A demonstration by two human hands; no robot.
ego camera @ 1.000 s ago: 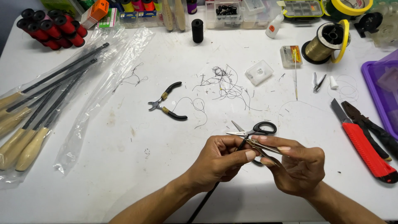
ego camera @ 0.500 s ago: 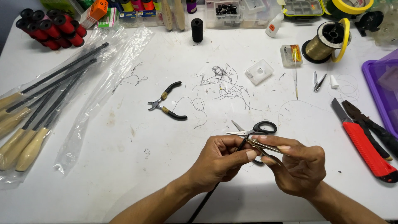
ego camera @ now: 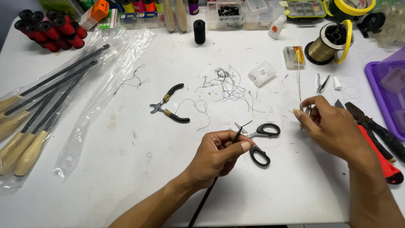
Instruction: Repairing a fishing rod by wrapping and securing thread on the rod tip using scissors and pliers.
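Note:
My left hand (ego camera: 217, 156) grips a thin black rod (ego camera: 206, 195) that runs from the table's near edge up to its tip by the scissors. Black-handled scissors (ego camera: 260, 141) lie on the white table (ego camera: 139, 177) just right of that hand. My right hand (ego camera: 331, 126) is raised to the right of the scissors, its thumb and fingers pinched on a small metal piece that I cannot make out. Black-handled pliers (ego camera: 168, 107) lie open further left. A tangle of dark thread scraps (ego camera: 228, 84) lies beyond the scissors.
Rod blanks with wooden handles in clear bags (ego camera: 38, 118) fill the left side. Red and black thread spools (ego camera: 48, 31) sit at the back left, a gold thread spool (ego camera: 327, 44) and small boxes at the back. Red-handled cutters (ego camera: 377, 147) and a purple tray (ego camera: 390, 90) are at the right.
My right hand has pulled away from the rod tip, moving right and up. My left hand keeps hold of the rod.

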